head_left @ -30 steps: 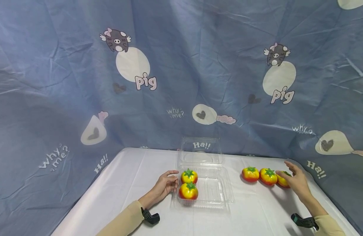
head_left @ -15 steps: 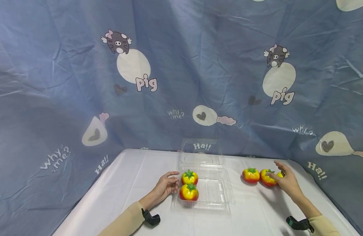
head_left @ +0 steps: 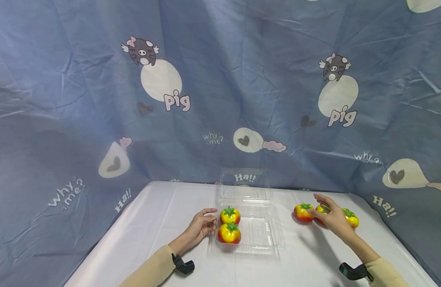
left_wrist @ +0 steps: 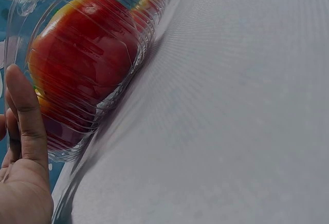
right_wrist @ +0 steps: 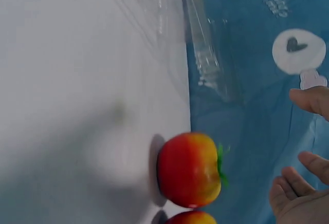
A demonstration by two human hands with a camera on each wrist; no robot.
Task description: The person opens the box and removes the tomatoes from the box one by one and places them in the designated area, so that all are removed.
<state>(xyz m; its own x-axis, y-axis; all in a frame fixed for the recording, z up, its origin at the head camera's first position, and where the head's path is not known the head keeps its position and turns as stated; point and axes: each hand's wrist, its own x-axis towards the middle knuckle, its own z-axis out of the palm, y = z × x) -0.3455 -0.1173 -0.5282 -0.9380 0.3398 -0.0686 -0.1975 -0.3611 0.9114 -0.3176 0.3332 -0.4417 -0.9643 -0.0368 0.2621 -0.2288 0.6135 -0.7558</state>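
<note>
Right of the clear plastic box [head_left: 259, 246], three round red-and-yellow tomatoes [head_left: 302, 214] are overhung by the spread right hand [head_left: 334, 220]; left of the box, the left hand [head_left: 200, 225] is held relaxed. Likely light and slick, each is best side-gripped.

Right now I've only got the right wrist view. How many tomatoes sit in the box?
Observer: Two tomatoes, both along the left side of the box.
Operator: And how many outside?
Observer: Three more in a row on the cloth, right of the box.
Operator: Where's the left hand?
Observer: The left hand is beside the box's left wall; can't tell if it touches.
</note>
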